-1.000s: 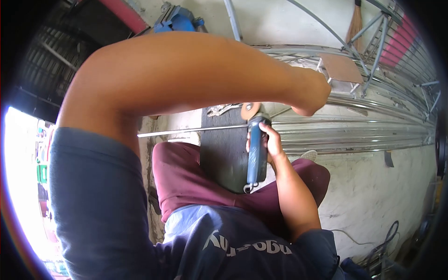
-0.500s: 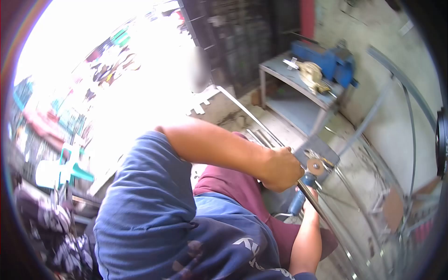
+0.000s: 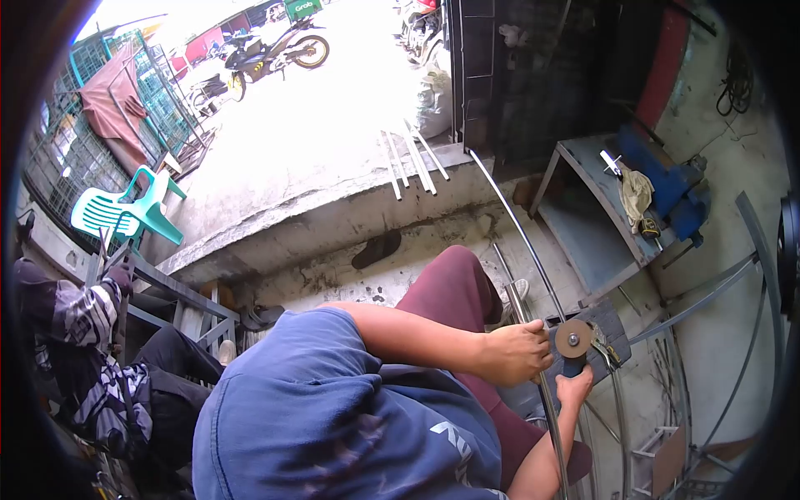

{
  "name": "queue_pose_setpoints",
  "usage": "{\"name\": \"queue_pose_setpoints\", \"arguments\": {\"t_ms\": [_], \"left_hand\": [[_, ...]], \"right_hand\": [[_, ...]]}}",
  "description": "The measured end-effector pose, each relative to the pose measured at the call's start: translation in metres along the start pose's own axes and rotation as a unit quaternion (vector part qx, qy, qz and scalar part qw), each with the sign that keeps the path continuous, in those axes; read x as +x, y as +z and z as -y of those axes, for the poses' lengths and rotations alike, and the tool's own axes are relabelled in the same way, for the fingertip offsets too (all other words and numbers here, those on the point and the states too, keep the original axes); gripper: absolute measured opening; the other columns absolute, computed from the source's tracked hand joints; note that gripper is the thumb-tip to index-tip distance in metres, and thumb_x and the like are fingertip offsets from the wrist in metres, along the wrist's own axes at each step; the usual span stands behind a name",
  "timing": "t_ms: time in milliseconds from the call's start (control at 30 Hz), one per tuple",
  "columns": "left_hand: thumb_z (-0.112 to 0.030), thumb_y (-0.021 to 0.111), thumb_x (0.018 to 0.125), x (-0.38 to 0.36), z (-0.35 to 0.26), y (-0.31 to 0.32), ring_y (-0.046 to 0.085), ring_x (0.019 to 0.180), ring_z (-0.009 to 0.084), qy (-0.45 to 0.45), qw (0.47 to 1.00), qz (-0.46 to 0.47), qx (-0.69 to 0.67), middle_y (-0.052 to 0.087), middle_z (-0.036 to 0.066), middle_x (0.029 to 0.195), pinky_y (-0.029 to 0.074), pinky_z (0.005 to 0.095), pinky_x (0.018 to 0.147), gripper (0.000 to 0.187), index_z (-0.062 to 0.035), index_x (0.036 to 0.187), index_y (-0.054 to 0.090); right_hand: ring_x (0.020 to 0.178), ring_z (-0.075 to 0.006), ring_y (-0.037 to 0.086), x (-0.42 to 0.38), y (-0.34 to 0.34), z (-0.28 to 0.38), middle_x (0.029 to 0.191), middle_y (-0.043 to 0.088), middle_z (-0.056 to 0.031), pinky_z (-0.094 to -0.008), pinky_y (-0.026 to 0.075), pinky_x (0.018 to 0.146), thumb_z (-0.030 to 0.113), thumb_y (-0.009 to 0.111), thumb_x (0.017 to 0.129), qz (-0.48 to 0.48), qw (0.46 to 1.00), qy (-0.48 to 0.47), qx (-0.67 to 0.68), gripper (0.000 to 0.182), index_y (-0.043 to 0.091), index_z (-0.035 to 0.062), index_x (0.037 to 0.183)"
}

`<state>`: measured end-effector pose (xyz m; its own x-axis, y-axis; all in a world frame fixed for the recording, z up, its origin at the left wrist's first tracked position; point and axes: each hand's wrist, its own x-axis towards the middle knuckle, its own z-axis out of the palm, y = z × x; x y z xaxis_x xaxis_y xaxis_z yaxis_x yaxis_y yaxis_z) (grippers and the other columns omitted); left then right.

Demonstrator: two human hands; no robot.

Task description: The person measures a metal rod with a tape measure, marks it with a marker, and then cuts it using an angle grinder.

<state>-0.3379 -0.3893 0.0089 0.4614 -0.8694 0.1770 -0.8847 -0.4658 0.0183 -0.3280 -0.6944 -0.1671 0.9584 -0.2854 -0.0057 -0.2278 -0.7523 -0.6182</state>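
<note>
My left hand (image 3: 518,353) is closed around a shiny metal tube (image 3: 551,429), which runs past my knees toward the bottom edge. Just to its right, my right hand (image 3: 574,386) grips the body of an angle grinder (image 3: 573,365). The grinder's round brown disc (image 3: 573,339) faces up, beside the left fingers. A long thin metal rod (image 3: 518,229) extends from the doorway step to near the disc. Under the grinder area lies a dark grey block or plate (image 3: 612,323) with small tools on it.
A metal table (image 3: 590,179) carries a blue vise (image 3: 687,204), a cloth (image 3: 636,196) and a yellow-black tool. A person in dark clothes (image 3: 167,392) is at the left. Beyond the step are a green chair (image 3: 150,204), loose bars (image 3: 417,162) and a motorcycle (image 3: 267,54). Curved metal frames stand right.
The view has swung, bringing the doorway, chair and motorcycle into clearer sight. The grinder now appears more upright, with its disc close to my left fingers. Both hands keep their hold.
</note>
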Motion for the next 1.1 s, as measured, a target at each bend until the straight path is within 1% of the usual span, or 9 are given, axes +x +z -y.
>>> {"name": "queue_pose_setpoints", "arguments": {"t_ms": [267,400,533,633,733,833,933,1033,1100], "left_hand": [[-0.04,0.071,0.097,-0.013,0.008,-0.017,0.068,0.098,0.0241,0.037,0.991,-0.122,-0.032,0.069,0.007,0.095,0.041,0.0399,0.094,0.035,-0.0057,0.104,0.072],[-0.029,0.068,0.094,-0.023,0.018,-0.013,0.067,0.083,0.0229,0.037,0.989,-0.145,-0.018,0.065,0.004,0.079,0.043,0.0386,0.09,0.022,-0.0074,0.091,0.069],[-0.027,0.066,0.093,-0.028,0.031,-0.023,0.066,0.079,0.0219,0.039,0.986,-0.162,-0.003,0.063,0.003,0.074,0.043,0.0381,0.089,0.019,-0.0088,0.086,0.068],[-0.028,0.066,0.092,-0.032,0.041,-0.033,0.066,0.078,0.0215,0.031,0.984,-0.174,0.009,0.063,0.002,0.074,0.044,0.038,0.088,0.02,-0.0095,0.085,0.069],[-0.028,0.067,0.092,-0.031,0.055,-0.054,0.067,0.079,0.0211,0.034,0.981,-0.191,0.023,0.064,0.002,0.075,0.044,0.0378,0.089,0.02,-0.0098,0.085,0.069],[-0.03,0.07,0.086,-0.025,0.071,-0.065,0.067,0.079,0.0196,0.027,0.976,-0.211,0.05,0.064,0.0,0.075,0.045,0.0373,0.088,0.018,-0.012,0.084,0.069],[-0.03,0.072,0.078,-0.018,0.08,-0.067,0.061,0.072,0.0166,0.047,0.956,-0.277,0.09,0.055,-0.003,0.072,0.043,0.0369,0.083,0.018,-0.016,0.079,0.062],[-0.027,0.074,0.075,-0.008,0.082,-0.069,0.061,0.073,0.0157,0.079,0.938,-0.321,0.109,0.058,-0.002,0.074,0.043,0.0368,0.081,0.019,-0.0141,0.088,0.07],[-0.025,0.075,0.075,0.003,0.081,-0.071,0.061,0.073,0.0154,0.076,0.929,-0.34,0.123,0.058,-0.002,0.075,0.043,0.036,0.08,0.019,-0.0136,0.089,0.071]], "right_hand": [[0.121,-0.0514,0.065,0.001,0.043,-0.042,0.119,0.074,-0.0286,-0.0568,0.053,0.11,0.014,0.086,0.061,0.044,0.993,-0.051,-0.096,0.061,0.076,-0.0052,0.118],[0.136,-0.047,0.058,-0.008,0.028,-0.022,0.141,0.064,-0.0213,-0.0605,0.047,0.117,0.012,0.09,0.07,0.074,0.986,0.011,-0.152,0.071,0.07,-0.0012,0.137],[0.148,-0.0434,0.051,-0.024,0.03,-0.018,0.157,0.053,-0.021,-0.0622,0.042,0.122,0.018,0.094,0.082,0.074,0.96,0.029,-0.268,0.097,0.045,0.0078,0.165],[0.154,-0.0435,0.047,-0.047,0.006,0.058,0.165,0.045,-0.0233,-0.063,0.036,0.128,0.028,0.096,0.086,0.102,0.944,0.086,-0.302,0.118,0.024,0.0139,0.177],[0.157,-0.0435,0.044,-0.092,-0.013,0.103,0.165,0.045,-0.023,-0.0641,0.032,0.131,0.032,0.094,0.088,0.13,0.939,-0.04,-0.317,0.115,0.026,0.0126,0.177],[0.158,-0.0447,0.042,-0.148,-0.065,0.16,0.169,0.045,-0.0234,-0.0594,0.03,0.134,0.035,0.09,0.092,0.242,0.948,-0.121,-0.166,0.095,0.042,0.0128,0.171],[0.139,-0.0429,0.064,-0.189,-0.108,0.189,0.153,0.063,-0.0228,-0.0535,0.053,0.115,0.017,0.086,0.095,0.231,0.955,-0.181,0.051,0.059,0.066,0.0084,0.15],[0.096,-0.0367,0.08,-0.219,-0.122,0.179,0.108,0.08,-0.0192,-0.0425,0.066,0.085,0.001,0.083,0.092,0.027,0.937,-0.339,0.084,0.029,0.075,-0.0016,0.12],[0.088,-0.0359,0.078,-0.233,-0.134,0.173,0.101,0.077,-0.0191,-0.0441,0.066,0.077,-0.006,0.077,0.091,-0.134,0.912,-0.387,0.009,0.022,0.073,-0.0023,0.113]]}}
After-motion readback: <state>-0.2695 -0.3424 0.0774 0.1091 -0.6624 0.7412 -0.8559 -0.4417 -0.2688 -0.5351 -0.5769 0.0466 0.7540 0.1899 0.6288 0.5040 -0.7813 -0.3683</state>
